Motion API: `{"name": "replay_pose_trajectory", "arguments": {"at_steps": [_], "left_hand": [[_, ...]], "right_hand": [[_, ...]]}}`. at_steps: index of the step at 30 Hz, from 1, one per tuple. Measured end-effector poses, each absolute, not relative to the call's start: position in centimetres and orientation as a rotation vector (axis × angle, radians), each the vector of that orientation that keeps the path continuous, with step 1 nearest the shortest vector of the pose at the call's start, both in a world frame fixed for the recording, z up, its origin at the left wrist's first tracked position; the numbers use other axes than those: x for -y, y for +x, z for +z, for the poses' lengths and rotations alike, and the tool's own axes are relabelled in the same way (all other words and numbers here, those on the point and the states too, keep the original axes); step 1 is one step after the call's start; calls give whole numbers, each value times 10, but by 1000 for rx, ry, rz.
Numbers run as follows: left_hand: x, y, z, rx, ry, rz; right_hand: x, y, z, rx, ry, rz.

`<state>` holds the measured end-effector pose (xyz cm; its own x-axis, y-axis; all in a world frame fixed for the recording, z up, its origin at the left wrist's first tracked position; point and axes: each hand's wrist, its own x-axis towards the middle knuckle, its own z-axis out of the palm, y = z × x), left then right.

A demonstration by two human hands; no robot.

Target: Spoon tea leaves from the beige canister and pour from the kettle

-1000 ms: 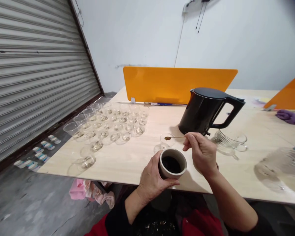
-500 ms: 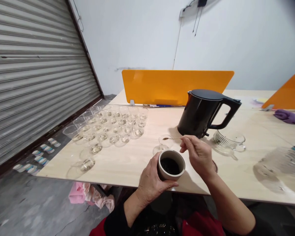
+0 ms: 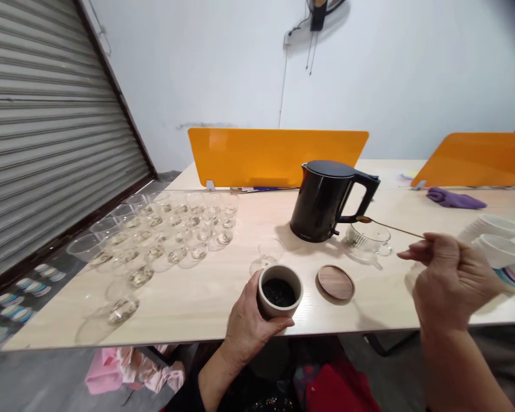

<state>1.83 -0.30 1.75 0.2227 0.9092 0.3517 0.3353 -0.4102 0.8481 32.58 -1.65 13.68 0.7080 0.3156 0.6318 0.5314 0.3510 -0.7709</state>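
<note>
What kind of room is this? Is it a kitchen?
Probably not a kitchen: more likely a workshop or converted garage with office desks. A metal roller shutter fills one wall, orange desk dividers stand on the long table, and rows of small glass cups sit ready.

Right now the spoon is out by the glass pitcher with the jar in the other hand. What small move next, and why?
Probably tip the spoon over the glass pitcher. Its bowl hangs right above the pitcher's rim beside the black kettle, held in the right hand, so little travel is left. The left hand keeps a grip on the jar of dark leaves, whose wooden lid lies beside it.
</note>
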Motion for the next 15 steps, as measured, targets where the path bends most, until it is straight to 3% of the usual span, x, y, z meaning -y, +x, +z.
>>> {"name": "replay_pose_trajectory", "arguments": {"at_steps": [6, 15], "left_hand": [[3, 18, 15, -1137, 1871, 1178], [8, 22, 19, -1181, 1879, 1206]], "right_hand": [[-15, 396, 106, 958, -1544, -258], [-31, 396, 90, 1135, -1694, -157]]}}
